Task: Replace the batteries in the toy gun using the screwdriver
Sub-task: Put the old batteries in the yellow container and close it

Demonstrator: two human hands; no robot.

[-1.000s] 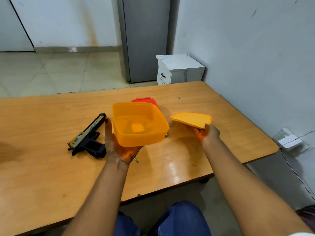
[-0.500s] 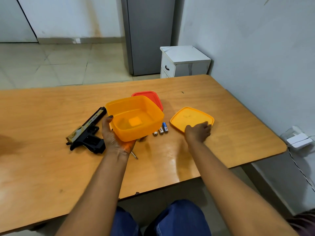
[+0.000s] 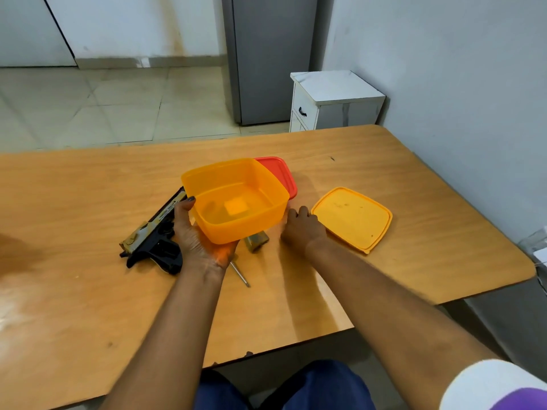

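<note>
Wooden surface (image 3: pixel 384 161) in a bare room, tiled floor, grey fridge (image 3: pixel 269 54) and small white cabinet (image 3: pixel 334 99) behind. Toy gun (image 3: pixel 154 235) lies flat on the surface at left, black grip toward the person, gold slide pointing away. Screwdriver (image 3: pixel 240 273) lies just right of it, handle hidden under the left hand (image 3: pixel 198 238), only the shaft showing. Left hand fingers clamped on an open orange container (image 3: pixel 236 199), held lifted above the surface. Right hand (image 3: pixel 302 229) beside the container, blurred, fingers loosely curled, holding nothing visible. Orange lid (image 3: pixel 352 218) flat at right; red lid (image 3: pixel 278 173) behind the container. Small dull block (image 3: pixel 256 241) under the container, can't tell what. Gun looks like light rigid plastic; likely best held by the grip. Screwdriver thin, may roll. Lifted container blocks reach to both.
</note>
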